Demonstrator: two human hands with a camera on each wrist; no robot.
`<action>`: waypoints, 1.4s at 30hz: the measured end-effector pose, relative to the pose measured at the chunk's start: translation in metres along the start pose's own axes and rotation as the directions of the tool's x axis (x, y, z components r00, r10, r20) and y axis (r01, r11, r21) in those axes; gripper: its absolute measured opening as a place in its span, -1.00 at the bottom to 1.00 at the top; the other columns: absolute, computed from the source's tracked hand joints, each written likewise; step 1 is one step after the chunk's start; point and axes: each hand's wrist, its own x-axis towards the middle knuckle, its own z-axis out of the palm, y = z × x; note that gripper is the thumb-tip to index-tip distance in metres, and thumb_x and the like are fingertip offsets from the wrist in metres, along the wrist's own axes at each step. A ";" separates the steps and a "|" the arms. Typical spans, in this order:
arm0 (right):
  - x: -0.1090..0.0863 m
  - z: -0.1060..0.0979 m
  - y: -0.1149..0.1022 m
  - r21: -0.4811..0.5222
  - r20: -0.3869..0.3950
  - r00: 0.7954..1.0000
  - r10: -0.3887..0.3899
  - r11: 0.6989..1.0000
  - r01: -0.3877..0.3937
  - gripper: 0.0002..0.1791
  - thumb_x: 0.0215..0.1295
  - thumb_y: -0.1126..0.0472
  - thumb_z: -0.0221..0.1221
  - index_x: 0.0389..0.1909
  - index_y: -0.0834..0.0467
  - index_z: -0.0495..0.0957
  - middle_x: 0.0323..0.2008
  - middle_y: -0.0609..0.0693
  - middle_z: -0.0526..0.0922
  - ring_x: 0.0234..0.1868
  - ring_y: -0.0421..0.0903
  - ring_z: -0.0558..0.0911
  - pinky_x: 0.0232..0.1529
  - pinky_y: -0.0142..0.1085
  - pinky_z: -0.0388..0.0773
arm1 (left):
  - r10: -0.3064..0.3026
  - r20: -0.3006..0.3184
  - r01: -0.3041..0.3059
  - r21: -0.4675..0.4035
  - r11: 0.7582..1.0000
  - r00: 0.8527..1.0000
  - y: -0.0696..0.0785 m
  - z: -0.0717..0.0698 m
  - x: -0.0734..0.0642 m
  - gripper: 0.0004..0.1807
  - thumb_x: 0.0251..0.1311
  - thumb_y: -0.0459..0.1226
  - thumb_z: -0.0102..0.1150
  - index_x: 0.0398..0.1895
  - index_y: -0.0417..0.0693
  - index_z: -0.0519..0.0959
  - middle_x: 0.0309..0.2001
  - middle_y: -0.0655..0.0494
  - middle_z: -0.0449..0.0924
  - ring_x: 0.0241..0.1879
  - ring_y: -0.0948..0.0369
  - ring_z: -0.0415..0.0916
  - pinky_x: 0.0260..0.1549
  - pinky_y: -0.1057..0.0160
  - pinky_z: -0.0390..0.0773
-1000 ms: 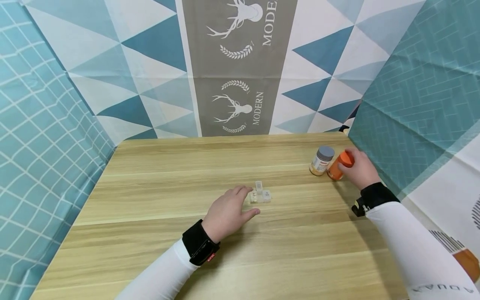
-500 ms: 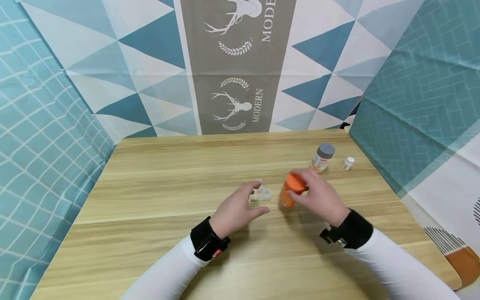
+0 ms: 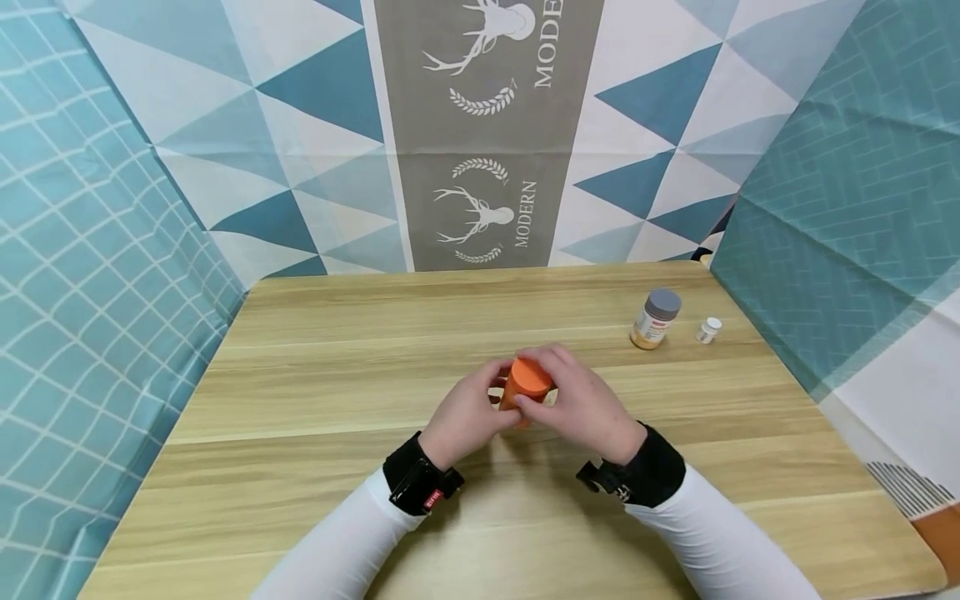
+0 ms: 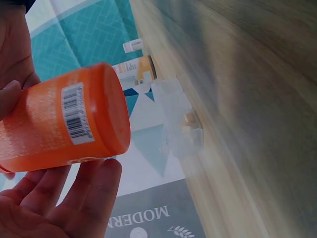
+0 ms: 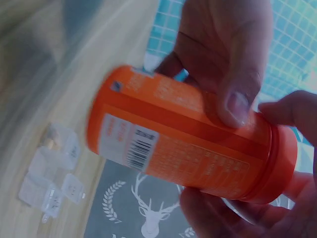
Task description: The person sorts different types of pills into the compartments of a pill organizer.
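Between both hands, an orange bottle (image 3: 531,378) with an orange cap is held off the table. My left hand (image 3: 465,421) grips the bottle's body, its thumb pressing one side in the right wrist view. From the other side, my right hand (image 3: 585,408) holds the bottle by its cap end. Below it on the table sits a small clear pill box (image 5: 42,191) with several compartments, some lids raised. Small pale pieces (image 4: 189,119) lie in one compartment. The hands and bottle hide this box in the head view.
A grey-capped bottle (image 3: 656,319) and a small white bottle (image 3: 708,330) stand at the back right of the wooden table (image 3: 360,333). Patterned cloth hangs behind the table and along both sides.
My right hand has carried the orange bottle leftward from beside the grey-capped bottle to my left hand. The left hand has gone from an open pose by the pill box to gripping the bottle.
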 end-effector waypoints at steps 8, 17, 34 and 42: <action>0.004 0.005 -0.003 -0.153 -0.034 0.995 0.090 0.984 -0.094 -0.41 0.19 -0.32 0.17 0.02 0.05 0.53 -0.24 -0.09 0.53 -0.46 -0.19 0.45 -0.58 -0.37 0.42 | 0.021 0.011 -0.021 -0.026 0.999 1.000 -0.002 0.004 -0.004 -0.35 -0.02 -0.10 0.43 0.20 0.13 0.42 -0.01 0.27 0.53 -0.10 0.36 0.45 -0.15 0.21 0.60; 0.007 0.002 -0.001 -0.205 -0.027 0.999 -0.043 0.978 0.036 -0.71 0.23 -0.14 0.15 -0.24 -0.02 0.54 -0.51 -0.17 0.49 -0.54 -0.22 0.38 -0.65 -0.37 0.32 | 0.136 -0.004 -0.136 -0.001 0.991 0.991 -0.006 0.003 0.001 -0.42 -0.03 -0.12 0.43 0.15 0.17 0.52 -0.07 0.32 0.56 -0.14 0.37 0.44 -0.16 0.23 0.59; 0.014 0.000 0.015 -0.189 0.029 0.914 -0.404 0.896 0.402 -0.63 0.32 -0.02 0.07 0.08 0.00 0.53 -0.41 -0.05 0.26 -0.42 -0.16 0.27 -0.46 -0.33 0.29 | 0.091 -0.017 -0.092 -0.042 0.995 0.996 -0.006 -0.002 0.002 -0.59 -0.06 -0.15 0.42 -0.10 0.02 0.57 -0.33 0.19 0.62 -0.42 0.31 0.49 -0.50 0.32 0.57; 0.006 -0.002 0.003 -0.273 -0.050 0.980 -0.191 0.947 0.171 -0.64 0.26 -0.19 0.06 -0.21 0.00 0.59 -0.51 -0.14 0.51 -0.55 -0.23 0.39 -0.68 -0.38 0.34 | 0.148 -0.032 -0.144 0.103 0.984 0.989 0.005 0.007 -0.002 -0.63 -0.04 -0.05 0.42 -0.12 0.20 0.58 -0.31 0.34 0.58 -0.37 0.36 0.44 -0.38 0.31 0.55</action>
